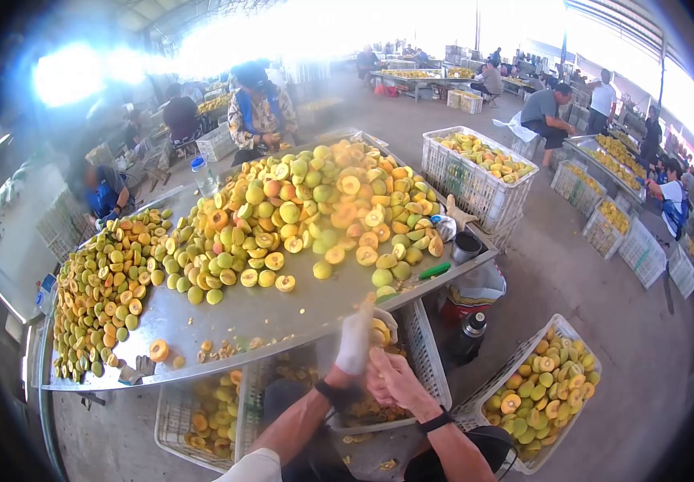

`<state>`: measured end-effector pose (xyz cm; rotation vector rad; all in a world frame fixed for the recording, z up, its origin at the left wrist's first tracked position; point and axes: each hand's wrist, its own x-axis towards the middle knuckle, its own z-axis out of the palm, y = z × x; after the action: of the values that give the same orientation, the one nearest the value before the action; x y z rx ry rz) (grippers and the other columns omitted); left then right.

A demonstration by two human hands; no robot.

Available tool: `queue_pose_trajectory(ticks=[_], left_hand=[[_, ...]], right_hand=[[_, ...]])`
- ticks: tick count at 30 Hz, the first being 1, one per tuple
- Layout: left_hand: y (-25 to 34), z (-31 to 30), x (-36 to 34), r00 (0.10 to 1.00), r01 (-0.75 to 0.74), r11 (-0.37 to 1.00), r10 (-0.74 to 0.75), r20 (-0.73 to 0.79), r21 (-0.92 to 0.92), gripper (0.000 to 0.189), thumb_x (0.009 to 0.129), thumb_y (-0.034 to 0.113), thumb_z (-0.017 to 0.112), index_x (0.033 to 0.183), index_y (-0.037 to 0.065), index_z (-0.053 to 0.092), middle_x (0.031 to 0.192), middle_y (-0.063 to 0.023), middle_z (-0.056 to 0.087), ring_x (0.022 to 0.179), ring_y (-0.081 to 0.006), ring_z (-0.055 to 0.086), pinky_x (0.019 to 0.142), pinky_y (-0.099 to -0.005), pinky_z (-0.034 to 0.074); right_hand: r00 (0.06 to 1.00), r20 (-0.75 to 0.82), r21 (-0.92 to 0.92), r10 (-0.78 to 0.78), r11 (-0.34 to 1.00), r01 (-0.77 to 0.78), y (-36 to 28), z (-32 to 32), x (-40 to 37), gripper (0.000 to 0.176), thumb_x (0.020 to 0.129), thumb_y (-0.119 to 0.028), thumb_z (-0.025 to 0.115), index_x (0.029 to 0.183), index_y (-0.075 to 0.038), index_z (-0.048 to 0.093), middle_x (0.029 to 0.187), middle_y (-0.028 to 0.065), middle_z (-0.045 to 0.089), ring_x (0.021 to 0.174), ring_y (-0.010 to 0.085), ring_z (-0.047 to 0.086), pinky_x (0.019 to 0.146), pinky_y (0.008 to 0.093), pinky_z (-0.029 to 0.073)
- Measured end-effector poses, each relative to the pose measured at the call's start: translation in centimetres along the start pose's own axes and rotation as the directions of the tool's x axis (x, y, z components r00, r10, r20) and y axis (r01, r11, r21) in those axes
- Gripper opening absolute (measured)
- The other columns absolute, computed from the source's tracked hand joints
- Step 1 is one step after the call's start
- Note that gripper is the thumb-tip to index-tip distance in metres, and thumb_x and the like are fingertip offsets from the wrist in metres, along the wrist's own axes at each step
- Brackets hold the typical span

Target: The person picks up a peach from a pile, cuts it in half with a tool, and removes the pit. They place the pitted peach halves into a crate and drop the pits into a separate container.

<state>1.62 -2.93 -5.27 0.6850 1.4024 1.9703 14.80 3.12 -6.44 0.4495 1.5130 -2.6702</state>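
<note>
My left hand (355,341), in a white glove and smeared by motion, is above a crate at the table's front edge. Its fingers curl around a yellow apricot (381,331). Just below and to the right, my bare right hand (398,379) is closed; what it grips is hidden. Beneath both hands, the white plastic crate (427,353) has yellow pieces in it. Apricots (299,193), many cut open, are heaped on the metal table (226,321). A second heap of apricot halves (106,297) covers its left end.
A green-handled tool (434,271) and a dark cup (467,247) are at the table's right corner. A black thermos (469,333) stands below. Crates of apricots (540,394) flank me; another crate (475,177) stands behind the corner. A person (263,112) works across the table.
</note>
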Motion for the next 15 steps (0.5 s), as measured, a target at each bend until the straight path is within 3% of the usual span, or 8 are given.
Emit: queue_pose_trajectory(ticks=[4,5,7,10,12,13,15], left_hand=[[-0.8,0.6,0.7,0.998,0.013,0.995,-0.02,-0.066,-0.101,0.065,0.109,0.058,0.039,0.091,0.003,0.069,0.078,-0.0095,0.069,0.07,-0.0156,0.064,0.061,-0.0278,0.048],[-1.0,0.6,0.4,0.997,0.027,0.993,-0.035,-0.069,-0.111,0.065,0.108,0.059,0.039,0.093,0.004,0.069,0.079,-0.0095,0.069,0.07,-0.0153,0.063,0.061,-0.0277,0.048],[-1.2,0.6,-0.3,0.974,0.169,0.967,-0.193,-0.114,-0.192,0.065,0.108,0.061,0.039,0.098,0.004,0.068,0.083,-0.0094,0.07,0.07,-0.015,0.063,0.06,-0.0272,0.048],[-2.1,0.3,0.0,0.944,0.218,0.906,-0.29,-0.157,-0.363,0.063,0.107,0.063,0.04,0.103,0.006,0.066,0.087,-0.0086,0.069,0.066,-0.0143,0.06,0.059,-0.0244,0.046],[-1.7,-0.2,0.4,0.921,0.214,0.889,-0.322,-0.221,-0.404,0.06,0.107,0.061,0.041,0.102,0.007,0.066,0.084,-0.008,0.069,0.065,-0.0136,0.06,0.057,-0.0236,0.045],[-1.3,-0.2,0.4,0.919,0.189,0.898,-0.305,-0.252,-0.397,0.059,0.108,0.06,0.041,0.102,0.007,0.066,0.082,-0.0076,0.068,0.065,-0.0132,0.06,0.056,-0.0232,0.044],[-0.2,0.1,0.3,0.917,0.133,0.921,-0.254,-0.307,-0.365,0.057,0.108,0.058,0.042,0.102,0.007,0.066,0.08,-0.0071,0.068,0.064,-0.0127,0.06,0.053,-0.0229,0.043]], right_hand=[[0.978,-0.168,-0.119,-0.128,0.987,0.109,0.5,1.0,0.4,0.041,0.11,-0.042,0.052,0.081,-0.013,0.046,0.06,-0.0084,0.039,0.043,0.003,0.036,0.039,0.0232,0.028],[0.97,-0.2,-0.167,-0.14,0.98,0.107,0.6,0.8,0.2,0.038,0.109,-0.039,0.055,0.086,-0.009,0.052,0.061,-0.0054,0.046,0.047,0.0053,0.044,0.042,0.0253,0.035],[0.928,-0.249,-0.323,-0.278,0.927,0.191,1.7,0.8,0.3,0.036,0.108,-0.037,0.056,0.093,-0.005,0.057,0.064,-0.0031,0.051,0.051,0.0071,0.049,0.046,0.0264,0.04],[0.89,-0.227,-0.448,-0.395,0.854,0.265,2.5,0.8,-0.2,0.033,0.107,-0.033,0.058,0.107,-0.001,0.063,0.068,0.0031,0.059,0.059,0.0117,0.057,0.054,0.0301,0.048],[0.861,-0.149,-0.55,-0.486,0.764,0.336,1.7,1.1,-1.6,0.03,0.107,-0.031,0.058,0.108,-0.002,0.065,0.067,0.0056,0.059,0.057,0.0156,0.056,0.054,0.0325,0.048],[0.808,-0.135,-0.641,-0.574,0.672,0.37,1.5,1.1,-1.8,0.032,0.106,-0.031,0.059,0.105,0.0,0.063,0.069,0.0142,0.066,0.059,0.0286,0.064,0.057,0.0408,0.052],[0.822,-0.102,-0.877,-0.56,0.44,0.191,1.8,-0.3,-1.7,0.034,0.104,-0.034,0.061,0.102,0.0,0.063,0.074,0.0193,0.069,0.067,0.0364,0.068,0.062,0.0453,0.054]])
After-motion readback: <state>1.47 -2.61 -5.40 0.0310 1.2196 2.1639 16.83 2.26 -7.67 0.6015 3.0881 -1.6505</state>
